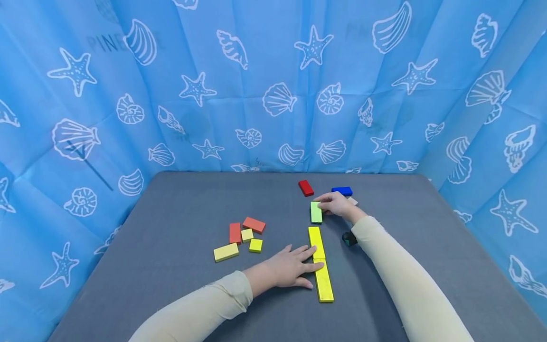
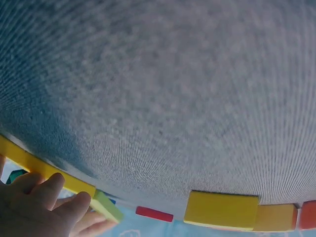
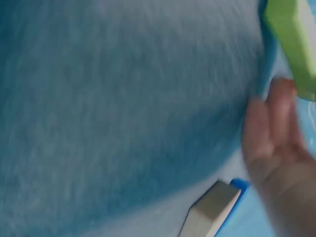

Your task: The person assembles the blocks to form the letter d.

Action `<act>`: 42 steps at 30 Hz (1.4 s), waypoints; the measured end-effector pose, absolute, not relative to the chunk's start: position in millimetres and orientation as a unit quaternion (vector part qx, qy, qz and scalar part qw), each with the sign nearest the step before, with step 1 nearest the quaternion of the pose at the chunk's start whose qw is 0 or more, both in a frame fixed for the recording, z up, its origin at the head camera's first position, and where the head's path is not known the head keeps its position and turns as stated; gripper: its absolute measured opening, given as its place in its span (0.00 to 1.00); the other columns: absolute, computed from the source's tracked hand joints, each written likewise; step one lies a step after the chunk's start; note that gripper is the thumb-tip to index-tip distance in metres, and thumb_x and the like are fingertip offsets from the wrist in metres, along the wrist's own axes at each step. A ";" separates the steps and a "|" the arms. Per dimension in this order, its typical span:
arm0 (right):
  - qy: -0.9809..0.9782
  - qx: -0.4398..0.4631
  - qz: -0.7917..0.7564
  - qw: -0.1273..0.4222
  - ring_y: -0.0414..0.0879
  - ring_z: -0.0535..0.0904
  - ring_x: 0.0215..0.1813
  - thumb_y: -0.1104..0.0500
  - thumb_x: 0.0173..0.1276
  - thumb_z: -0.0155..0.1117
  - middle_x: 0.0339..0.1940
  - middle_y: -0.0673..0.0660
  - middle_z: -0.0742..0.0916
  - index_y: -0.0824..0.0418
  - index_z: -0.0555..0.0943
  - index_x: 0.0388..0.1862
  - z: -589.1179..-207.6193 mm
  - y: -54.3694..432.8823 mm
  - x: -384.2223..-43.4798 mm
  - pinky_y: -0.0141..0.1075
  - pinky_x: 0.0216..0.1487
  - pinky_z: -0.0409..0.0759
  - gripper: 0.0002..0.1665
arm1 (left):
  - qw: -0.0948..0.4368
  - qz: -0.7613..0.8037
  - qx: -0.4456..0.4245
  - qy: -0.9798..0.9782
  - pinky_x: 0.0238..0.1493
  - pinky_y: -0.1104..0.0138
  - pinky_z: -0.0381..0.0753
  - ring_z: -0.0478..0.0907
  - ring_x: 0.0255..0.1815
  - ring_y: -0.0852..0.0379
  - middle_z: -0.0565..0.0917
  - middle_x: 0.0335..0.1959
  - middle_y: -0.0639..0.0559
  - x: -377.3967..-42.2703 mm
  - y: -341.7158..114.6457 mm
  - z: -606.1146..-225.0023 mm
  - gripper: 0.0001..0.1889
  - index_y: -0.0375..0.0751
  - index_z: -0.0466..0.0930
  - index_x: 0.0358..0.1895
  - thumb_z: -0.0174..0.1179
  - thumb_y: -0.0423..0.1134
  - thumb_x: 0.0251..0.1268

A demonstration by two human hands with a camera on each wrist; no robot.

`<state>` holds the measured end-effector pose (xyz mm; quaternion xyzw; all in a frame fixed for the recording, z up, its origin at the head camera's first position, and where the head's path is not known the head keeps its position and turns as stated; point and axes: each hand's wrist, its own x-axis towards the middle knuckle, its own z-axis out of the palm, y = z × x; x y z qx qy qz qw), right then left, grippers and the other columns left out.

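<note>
Table (image 1: 141, 266): grey. Head view, nearest first: near bar (image 1: 325, 285) and far bar (image 1: 314, 236), both yellow, end to end and touching. Left hand (image 1: 292, 268) lies beside them, fingers spread, a fingertip on each bar. Left wrist view shows the pair as one slanting strip under the hand; the seam, plain from the head, cannot be made out there.

Left of the bars, loose cluster: pale block (image 1: 226, 252), yellow square (image 1: 255, 245), pale square (image 1: 247, 235), upright-lying orange block (image 1: 235, 233), slanted orange block (image 1: 254, 225). Right of the bars, by the right sleeve (image 1: 397, 261): dark thing (image 1: 349, 238), identity unclear.

Right hand (image 1: 339, 206) pinches green block (image 1: 316, 213) at its right side. Head view shows a gap between green and far bar; left wrist view makes them seem to meet. Right wrist view is blurred; whether green touches the table, cannot tell.

Beyond: beige block (image 1: 352, 201), mostly masked by the hand from the head, but two faces readable from the right wrist; blue block (image 1: 342, 191) just behind it. Red block (image 1: 306, 188) farther left. Backdrop: blue curtain (image 1: 265, 57), shell print.
</note>
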<state>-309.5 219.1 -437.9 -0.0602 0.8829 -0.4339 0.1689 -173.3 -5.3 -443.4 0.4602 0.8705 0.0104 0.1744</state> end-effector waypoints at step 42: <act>0.896 -0.036 -0.408 0.172 0.55 0.78 0.43 0.55 0.71 0.62 0.50 0.68 0.81 0.67 0.68 0.70 -429.5 227.4 -296.2 0.44 0.47 0.79 0.32 | 0.178 0.010 0.462 0.869 0.71 0.49 0.55 0.48 0.77 0.56 0.49 0.79 0.55 -174.4 -4.1 -442.2 0.34 0.66 0.54 0.76 0.51 0.61 0.69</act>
